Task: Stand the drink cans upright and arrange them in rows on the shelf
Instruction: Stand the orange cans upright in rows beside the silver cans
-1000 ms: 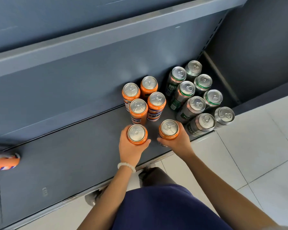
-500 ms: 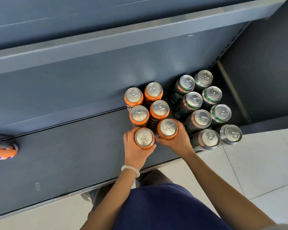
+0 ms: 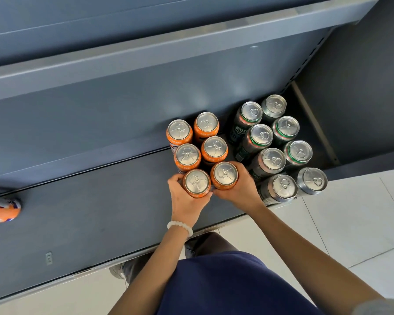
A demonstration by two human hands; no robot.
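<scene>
Several orange cans stand upright in two rows on the dark grey shelf [image 3: 100, 212]. My left hand [image 3: 184, 203] grips the front left orange can [image 3: 196, 183]. My right hand [image 3: 241, 189] grips the front right orange can [image 3: 224, 175]. Both held cans stand upright, side by side, close behind the other orange cans [image 3: 200, 142]. To the right, several dark green cans [image 3: 275, 144] stand upright in two rows. One orange can [image 3: 2, 211] lies on its side at the far left edge of the shelf.
An upper shelf edge [image 3: 168, 48] overhangs the back. The shelf's right side wall [image 3: 350, 98] stands beside the green cans. White floor tiles [image 3: 350, 223] lie in front; my shoes [image 3: 121, 271] and blue clothing [image 3: 225, 285] are below.
Both hands have pushed their two orange cans back and together, up against the orange rows. The view has shifted slightly.
</scene>
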